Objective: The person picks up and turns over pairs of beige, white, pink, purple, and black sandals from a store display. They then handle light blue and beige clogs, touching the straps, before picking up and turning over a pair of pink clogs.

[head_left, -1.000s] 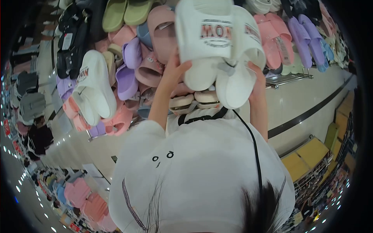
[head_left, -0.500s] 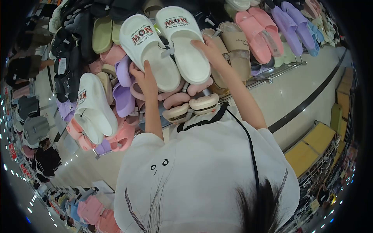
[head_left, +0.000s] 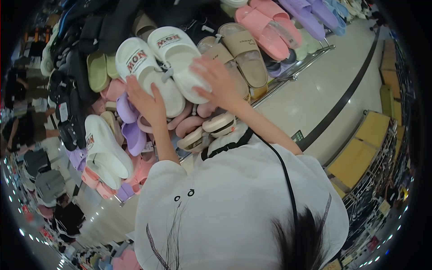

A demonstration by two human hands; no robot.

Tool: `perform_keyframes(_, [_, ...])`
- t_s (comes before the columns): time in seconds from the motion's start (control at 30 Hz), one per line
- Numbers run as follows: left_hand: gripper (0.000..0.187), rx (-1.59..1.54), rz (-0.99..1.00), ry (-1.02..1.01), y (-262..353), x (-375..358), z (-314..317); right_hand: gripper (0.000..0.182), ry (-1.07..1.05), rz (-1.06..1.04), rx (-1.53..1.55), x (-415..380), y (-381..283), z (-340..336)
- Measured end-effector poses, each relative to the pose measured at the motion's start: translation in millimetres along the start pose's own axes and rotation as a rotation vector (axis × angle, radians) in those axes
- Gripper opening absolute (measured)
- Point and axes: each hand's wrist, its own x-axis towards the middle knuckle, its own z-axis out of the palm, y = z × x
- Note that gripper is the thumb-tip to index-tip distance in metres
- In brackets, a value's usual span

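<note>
A pair of white slippers point(head_left: 173, 92) with red and black lettering lies on top of a heap of other slippers, joined by a small grey tag. My left hand point(head_left: 148, 101) rests against the left slipper, its thumb and fingers apart. Over the heel part of the right slipper is my right hand point(head_left: 218, 85), fingers spread and slightly blurred. Beige slippers point(head_left: 249, 54) lie just right of that hand. Pink slippers point(head_left: 189, 126) and cream ones point(head_left: 219, 124) sit below the white pair.
Another white pair point(head_left: 105, 153) leans at the left beside purple slippers point(head_left: 134, 137). Pink slippers point(head_left: 265, 33) lie upper right, above a metal rail point(head_left: 294, 77). Black slippers point(head_left: 67, 108) hang left. A yellow-topped shelf point(head_left: 360, 150) stands at the right. People are at the far left.
The white pair has shifted left and down in the view, along with the whole display. My right hand has loosened from the right slipper and spread its fingers; my left hand's fingers have opened out.
</note>
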Motion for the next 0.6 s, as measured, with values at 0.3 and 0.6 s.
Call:
perform_keyframes(0.3, [0.052, 0.025, -0.081, 0.007, -5, -3, 11, 0.043, -0.209, 0.012, -0.024, -10, 13, 24])
perform_keyframes(0.6, [0.053, 0.113, -0.108, -0.171, 13, 4, -18, 0.046, -0.307, -0.213, -0.037, -25, 50, -5])
